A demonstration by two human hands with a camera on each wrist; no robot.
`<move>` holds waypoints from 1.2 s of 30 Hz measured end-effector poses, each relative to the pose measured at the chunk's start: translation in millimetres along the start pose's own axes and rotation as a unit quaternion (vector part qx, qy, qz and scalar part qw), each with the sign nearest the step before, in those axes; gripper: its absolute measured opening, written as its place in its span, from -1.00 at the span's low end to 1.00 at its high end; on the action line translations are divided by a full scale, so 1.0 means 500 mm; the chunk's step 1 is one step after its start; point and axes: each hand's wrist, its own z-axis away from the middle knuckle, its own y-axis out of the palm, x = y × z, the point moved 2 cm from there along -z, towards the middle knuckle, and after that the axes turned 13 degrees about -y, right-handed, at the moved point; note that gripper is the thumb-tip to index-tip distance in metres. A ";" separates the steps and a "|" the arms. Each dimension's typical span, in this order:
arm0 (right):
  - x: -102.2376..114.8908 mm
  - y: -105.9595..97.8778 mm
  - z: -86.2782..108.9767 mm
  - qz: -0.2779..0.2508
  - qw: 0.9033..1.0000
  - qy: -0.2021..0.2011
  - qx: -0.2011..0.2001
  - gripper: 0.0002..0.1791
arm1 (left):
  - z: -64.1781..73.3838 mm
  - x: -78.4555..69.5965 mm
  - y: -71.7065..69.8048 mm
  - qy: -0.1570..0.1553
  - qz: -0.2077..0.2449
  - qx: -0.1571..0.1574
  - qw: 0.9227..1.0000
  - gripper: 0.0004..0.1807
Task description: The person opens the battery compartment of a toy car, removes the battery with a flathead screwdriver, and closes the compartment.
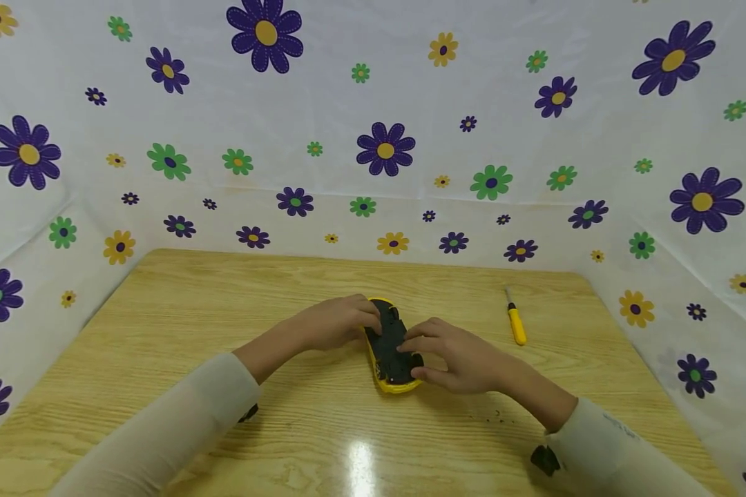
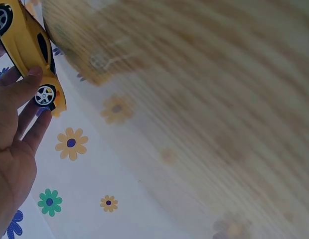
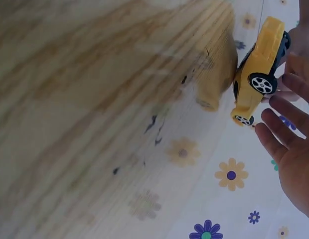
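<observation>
A yellow toy car point(image 1: 393, 388) lies upside down on the table, its black underside point(image 1: 388, 355) facing up. My left hand point(image 1: 342, 322) grips the car at its far left side. The left wrist view has the thumb on the yellow body point(image 2: 30, 47) near a wheel point(image 2: 45, 95), with the other fingers behind it. At the car's near right side is my right hand point(image 1: 460, 355), fingers spread and loosely bent over the underside. In the right wrist view, its fingertips are close to the wheels point(image 3: 263, 83) of the car.
A screwdriver point(image 1: 517, 326) with a yellow handle lies to the right on the wooden table point(image 1: 311, 442). Small dark bits point(image 1: 497, 417) are scattered near my right forearm. Dark pieces show beside both cuffs. A flowered white cloth point(image 1: 323, 172) hangs behind and at the sides.
</observation>
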 end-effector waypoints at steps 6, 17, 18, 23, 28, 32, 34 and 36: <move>-0.002 0.014 -0.008 -0.003 1.000 -0.015 0.018 -0.52 | -0.014 0.006 0.006 0.011 -0.003 -0.007 1.000 -0.79; 0.008 0.024 -0.027 0.033 0.998 -0.043 0.017 -0.44 | -0.021 0.021 0.019 0.018 0.018 -0.030 0.999 -0.77; 0.007 0.025 -0.027 0.036 0.998 -0.043 0.017 -0.44 | -0.019 0.022 0.020 0.018 0.021 -0.031 0.999 -0.77; 0.001 0.030 -0.025 0.049 0.998 -0.044 0.017 -0.45 | -0.015 0.018 0.023 0.023 0.034 -0.043 0.998 -0.76; 0.002 0.033 -0.025 0.064 0.995 -0.073 0.009 -0.46 | -0.007 0.016 0.026 0.002 0.049 -0.049 0.998 -0.76; 0.005 0.033 -0.028 0.088 0.991 -0.098 0.006 -0.47 | 0.001 0.013 0.026 -0.040 0.072 -0.047 0.996 -0.73; 0.006 0.031 -0.028 0.095 0.990 -0.101 0.008 -0.47 | 0.004 0.011 0.025 -0.070 0.094 -0.043 0.992 -0.73; 0.007 0.030 -0.028 0.095 0.990 -0.099 0.010 -0.47 | 0.006 0.009 0.025 -0.107 0.135 -0.037 0.984 -0.75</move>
